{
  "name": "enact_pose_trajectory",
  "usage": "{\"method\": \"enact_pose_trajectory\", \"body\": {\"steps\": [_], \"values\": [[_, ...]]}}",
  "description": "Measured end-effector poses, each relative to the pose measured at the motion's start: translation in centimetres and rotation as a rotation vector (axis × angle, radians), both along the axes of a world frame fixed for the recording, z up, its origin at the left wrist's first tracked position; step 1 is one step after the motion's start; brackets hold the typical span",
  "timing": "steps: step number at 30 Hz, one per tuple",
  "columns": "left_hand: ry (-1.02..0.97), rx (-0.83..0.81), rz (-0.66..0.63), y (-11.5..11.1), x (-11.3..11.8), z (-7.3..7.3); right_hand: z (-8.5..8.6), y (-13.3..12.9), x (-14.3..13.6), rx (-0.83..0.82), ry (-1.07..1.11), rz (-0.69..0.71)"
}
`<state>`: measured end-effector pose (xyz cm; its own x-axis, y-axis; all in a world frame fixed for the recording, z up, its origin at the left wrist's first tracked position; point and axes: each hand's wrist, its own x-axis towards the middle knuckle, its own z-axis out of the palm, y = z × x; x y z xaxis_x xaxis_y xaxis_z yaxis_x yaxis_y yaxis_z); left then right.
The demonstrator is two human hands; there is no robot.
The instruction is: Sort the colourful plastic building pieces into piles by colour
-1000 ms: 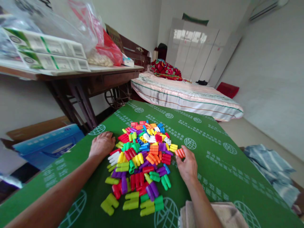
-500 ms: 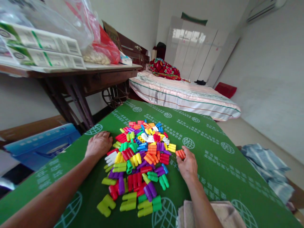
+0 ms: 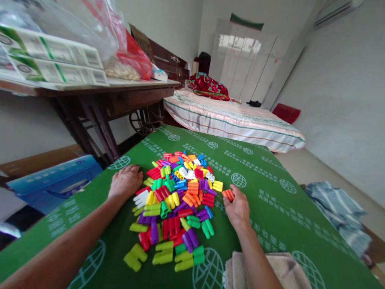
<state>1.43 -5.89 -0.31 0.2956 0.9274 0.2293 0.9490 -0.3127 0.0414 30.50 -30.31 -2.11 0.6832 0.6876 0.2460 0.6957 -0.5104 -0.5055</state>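
Observation:
A spread of plastic building blocks [image 3: 171, 225] in red, yellow, green, purple, orange, blue and white covers the middle of the green tabletop [image 3: 258, 172]. Each is made of short joined tubes. My left hand [image 3: 126, 181] lies palm down on the table at the left edge of the pile, fingers stretched out, with no block visible in it. To the right of the pile, my right hand [image 3: 239, 206] pinches an orange block [image 3: 228, 195] between thumb and fingers. A yellow block [image 3: 217, 186] lies just left of that one.
A folded cloth [image 3: 282, 267] lies under my right forearm at the near edge. On the left stands a higher table [image 3: 144, 90] with boxes [image 3: 54, 66] and plastic bags. A bed [image 3: 234, 120] is beyond the far edge. Blue striped fabric [image 3: 333, 212] sits at the right.
Almost nothing differs. The view has shifted very slightly; both hands and the blocks keep their places, and the orange block stays in my right hand.

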Motion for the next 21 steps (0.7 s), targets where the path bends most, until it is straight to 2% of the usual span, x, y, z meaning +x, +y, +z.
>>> {"method": "enact_pose_trajectory", "body": {"steps": [21], "values": [[-0.019, 0.0, -0.009, -0.31, 0.03, 0.14, -0.13, -0.17, 0.23, -0.078, -0.09, -0.027]]}}
